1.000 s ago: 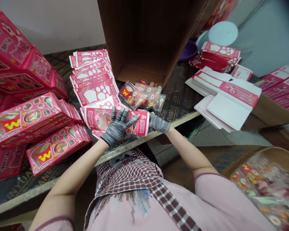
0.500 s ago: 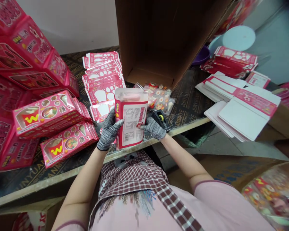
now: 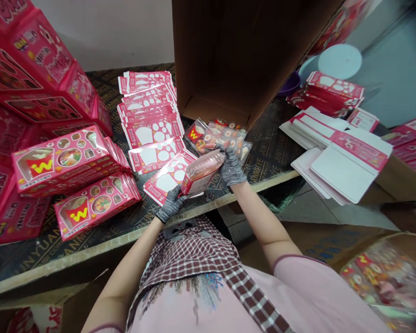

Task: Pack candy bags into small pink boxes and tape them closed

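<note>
Between my gloved hands is a pink toy box point(image 3: 199, 180), tilted so that one end points up and right. A clear plastic tray point(image 3: 210, 164) shows at that end. My left hand point(image 3: 173, 203) in a grey glove is closed on the box's lower left corner. At the upper right end, my right hand point(image 3: 231, 167) has its fingers on the box and tray; some fingertips are hidden. Under the box lies a flat pink-and-white printed carton point(image 3: 168, 180) with cut-out windows. Just behind are clear packs of toy food point(image 3: 198, 134).
Filled pink boxes point(image 3: 58, 159) are stacked at left. Flat cartons point(image 3: 149, 111) lie fanned out at the table's back. A large open cardboard box point(image 3: 222, 60) stands behind the packs. More flat cartons point(image 3: 350, 157) overhang the table edge at right. Bagged toys point(image 3: 388, 277) sit lower right.
The box has turned from upright, printed back towards me, to tilted with its end up. My right hand has moved up to that end. The flat carton beneath has come into view.
</note>
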Demonstrator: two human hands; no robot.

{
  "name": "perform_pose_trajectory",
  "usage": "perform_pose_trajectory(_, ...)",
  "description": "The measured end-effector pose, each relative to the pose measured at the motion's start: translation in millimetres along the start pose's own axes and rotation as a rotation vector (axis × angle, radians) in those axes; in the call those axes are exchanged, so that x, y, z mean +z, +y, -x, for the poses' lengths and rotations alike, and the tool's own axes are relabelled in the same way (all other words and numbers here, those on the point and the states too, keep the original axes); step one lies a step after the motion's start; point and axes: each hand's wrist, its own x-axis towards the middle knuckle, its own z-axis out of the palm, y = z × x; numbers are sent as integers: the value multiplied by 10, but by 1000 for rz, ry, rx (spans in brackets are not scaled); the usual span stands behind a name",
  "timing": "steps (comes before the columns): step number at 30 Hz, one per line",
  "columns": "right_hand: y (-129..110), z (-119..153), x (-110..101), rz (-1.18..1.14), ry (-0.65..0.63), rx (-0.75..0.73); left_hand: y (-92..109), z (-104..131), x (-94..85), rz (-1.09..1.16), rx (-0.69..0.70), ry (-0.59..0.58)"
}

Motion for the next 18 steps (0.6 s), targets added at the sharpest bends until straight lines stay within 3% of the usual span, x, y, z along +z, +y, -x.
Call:
perform_pose_trajectory(3, -132, 2, 142, 37, 26, 14, 140, -3, 5, 57, 2, -2)
perform_pose_trajectory(9, -136, 123, 385, 130, 29, -77, 772, -61, 73, 392, 51, 209)
perform_pose_trajectory(13, -50, 96, 429, 136, -1, -60, 1091, -80, 86, 558, -84, 154)
perform_pose_trajectory(16, 0, 104, 439, 125, -11, -72, 1192, -116, 1, 599, -137, 85)
perform_pose_trajectory(18, 39, 139, 442, 24, -2, -78, 1207, -161, -74, 588, -146, 102)
